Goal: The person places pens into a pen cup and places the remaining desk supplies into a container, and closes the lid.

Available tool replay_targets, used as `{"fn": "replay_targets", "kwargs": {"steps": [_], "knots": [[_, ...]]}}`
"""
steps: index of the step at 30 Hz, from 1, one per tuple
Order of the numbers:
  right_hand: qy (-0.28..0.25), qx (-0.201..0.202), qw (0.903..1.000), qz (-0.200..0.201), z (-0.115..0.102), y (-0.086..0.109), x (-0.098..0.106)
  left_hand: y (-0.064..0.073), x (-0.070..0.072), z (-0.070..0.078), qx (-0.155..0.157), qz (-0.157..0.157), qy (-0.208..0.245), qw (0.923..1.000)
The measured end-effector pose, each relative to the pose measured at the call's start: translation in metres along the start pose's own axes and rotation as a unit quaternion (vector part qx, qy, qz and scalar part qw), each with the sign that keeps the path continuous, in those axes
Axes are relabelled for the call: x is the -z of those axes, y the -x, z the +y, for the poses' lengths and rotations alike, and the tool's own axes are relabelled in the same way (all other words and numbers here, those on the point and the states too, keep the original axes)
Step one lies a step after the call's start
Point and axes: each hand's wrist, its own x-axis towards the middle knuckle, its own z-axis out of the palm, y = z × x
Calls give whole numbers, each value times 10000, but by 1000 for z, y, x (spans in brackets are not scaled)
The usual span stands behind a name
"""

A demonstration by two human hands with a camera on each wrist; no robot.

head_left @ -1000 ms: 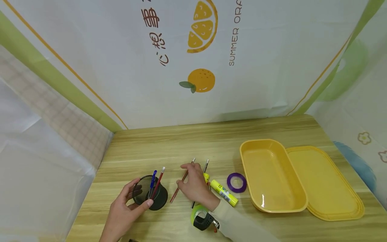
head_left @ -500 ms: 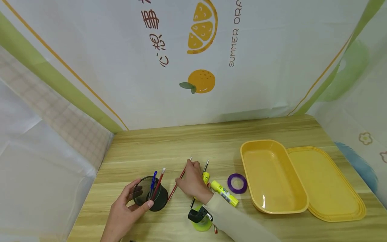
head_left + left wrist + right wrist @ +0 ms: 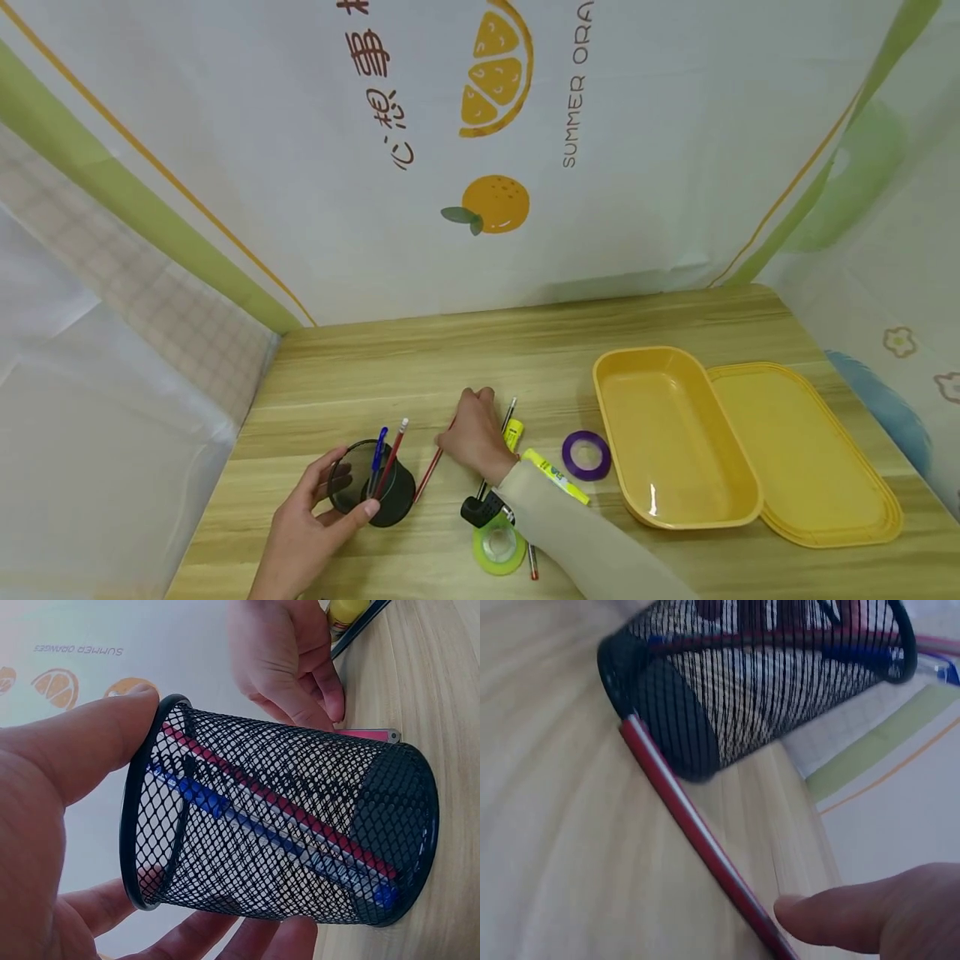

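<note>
My left hand point(image 3: 307, 521) grips a black mesh pen holder point(image 3: 396, 502), thumb at the rim and fingers round the far side. The holder stands on the wooden table with a blue pen point(image 3: 378, 454) and a red pencil with a white eraser point(image 3: 396, 446) leaning inside. Just right of it, my right hand point(image 3: 474, 437) pinches another red pencil point(image 3: 429, 477) lying low over the table. One end of that pencil points to the holder's base. In the right wrist view, my thumb point(image 3: 832, 919) is at the pencil's side; the other fingers are out of sight there.
Close by the right forearm lie a black pencil point(image 3: 511, 410), two yellow glue sticks point(image 3: 557, 477), a green tape roll point(image 3: 482, 562) and another pencil point(image 3: 533, 565). A purple tape roll point(image 3: 570, 460) lies beside a yellow box point(image 3: 678, 527); its flat lid point(image 3: 810, 450) is at the right.
My right hand has shifted slightly left and closed its fingers down on the red pencil, which has slid a little left towards the holder. The left hand stays at the holder.
</note>
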Motion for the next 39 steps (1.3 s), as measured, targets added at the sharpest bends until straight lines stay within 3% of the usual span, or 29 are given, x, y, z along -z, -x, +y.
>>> {"fn": "replay_targets", "kwargs": {"steps": [14, 21, 34, 39], "knots": [[270, -143, 9995, 68, 1, -12, 0, 0, -3, -2, 7, 37, 42, 10000], [414, -23, 9991, -33, 1, -17, 2, 0, -2, -2, -29, 52, 25, 10000], [71, 78, 9992, -393, 1, -17, 11, 0, -1, -2, -51, 50, -22, 10000], [-294, 123, 9981, -523, 1, -16, 14, 0, -1, -2, -47, 39, 0, 10000]]}}
